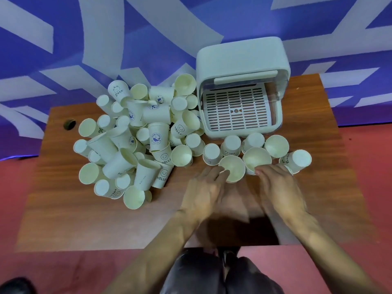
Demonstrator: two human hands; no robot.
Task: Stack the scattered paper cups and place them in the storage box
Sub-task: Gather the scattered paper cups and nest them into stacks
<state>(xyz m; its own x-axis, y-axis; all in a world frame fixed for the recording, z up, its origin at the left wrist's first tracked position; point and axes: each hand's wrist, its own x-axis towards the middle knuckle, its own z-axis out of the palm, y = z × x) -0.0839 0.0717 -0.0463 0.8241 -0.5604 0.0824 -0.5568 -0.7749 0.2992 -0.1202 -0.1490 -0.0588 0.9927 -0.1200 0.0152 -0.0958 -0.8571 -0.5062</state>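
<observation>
Smooth tapered paper cups (135, 145) lie heaped left of the pale plastic storage box (241, 58), its floor a slotted grid, on the wood-grain counter (84, 219). Just before the box, the left hand (203, 187) touches the round rim of one upright cup (234, 166), the right hand (275, 187) a second cup (256, 158) — each grip loose, fingers nearly straight; blur hides any pinch.
</observation>
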